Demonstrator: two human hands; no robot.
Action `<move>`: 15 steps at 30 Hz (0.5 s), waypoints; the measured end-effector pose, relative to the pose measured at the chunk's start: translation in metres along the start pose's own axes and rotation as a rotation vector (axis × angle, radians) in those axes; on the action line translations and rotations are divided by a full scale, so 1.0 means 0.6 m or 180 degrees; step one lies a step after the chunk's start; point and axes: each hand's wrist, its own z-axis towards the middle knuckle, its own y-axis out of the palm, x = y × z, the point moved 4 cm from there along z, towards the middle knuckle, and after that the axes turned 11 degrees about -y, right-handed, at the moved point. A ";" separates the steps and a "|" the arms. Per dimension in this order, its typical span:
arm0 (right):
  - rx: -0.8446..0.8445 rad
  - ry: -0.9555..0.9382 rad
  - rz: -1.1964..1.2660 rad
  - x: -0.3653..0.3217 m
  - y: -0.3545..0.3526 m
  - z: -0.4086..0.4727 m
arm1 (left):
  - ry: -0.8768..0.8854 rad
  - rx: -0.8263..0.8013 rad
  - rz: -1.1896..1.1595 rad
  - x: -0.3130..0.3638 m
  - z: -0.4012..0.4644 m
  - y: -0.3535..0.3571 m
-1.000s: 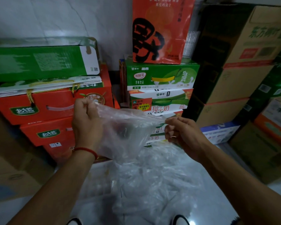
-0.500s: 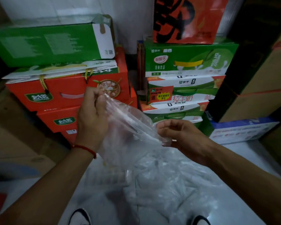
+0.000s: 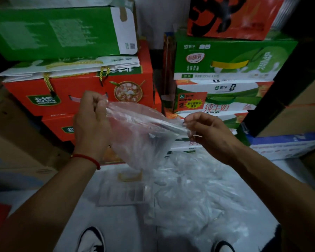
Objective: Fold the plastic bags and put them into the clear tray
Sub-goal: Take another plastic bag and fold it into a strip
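A clear plastic bag [image 3: 142,135] hangs in the air between my hands. My left hand [image 3: 91,122] pinches its upper left corner with curled fingers. My right hand [image 3: 207,131] pinches the upper right edge, a little lower. The bag's top edge is stretched between them and its body droops down. On the floor below lies a heap of crumpled clear plastic bags [image 3: 198,195]. Left of the heap sits the clear tray [image 3: 122,195], partly hidden by the hanging bag.
Stacked red cartons [image 3: 62,95] and a green carton [image 3: 58,31] rise at the left. Green and white milk cartons [image 3: 225,60] stand at centre right, brown boxes [image 3: 289,117] further right. My shoes [image 3: 93,240] show at the bottom on the pale floor.
The view has tipped down and closer. My hands have stayed on the bag's top corners, the right one slightly lower, pulling the top edge taut.
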 end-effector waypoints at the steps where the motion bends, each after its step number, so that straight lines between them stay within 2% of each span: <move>1: -0.0077 -0.0042 -0.0015 -0.004 0.004 0.000 | 0.0017 0.0024 0.0006 -0.002 0.001 -0.006; 6: -0.0896 -0.0008 -0.0009 -0.023 0.035 -0.043 | 0.0180 0.0002 -0.0130 -0.004 -0.002 -0.021; 11: -0.1397 -0.1072 -0.2614 -0.036 0.067 -0.090 | -0.0034 -0.0092 -0.0508 0.001 0.004 -0.027; 15: -0.1622 -0.1186 -0.3203 -0.044 0.063 -0.099 | -0.0017 -0.0140 -0.0555 0.003 -0.003 -0.039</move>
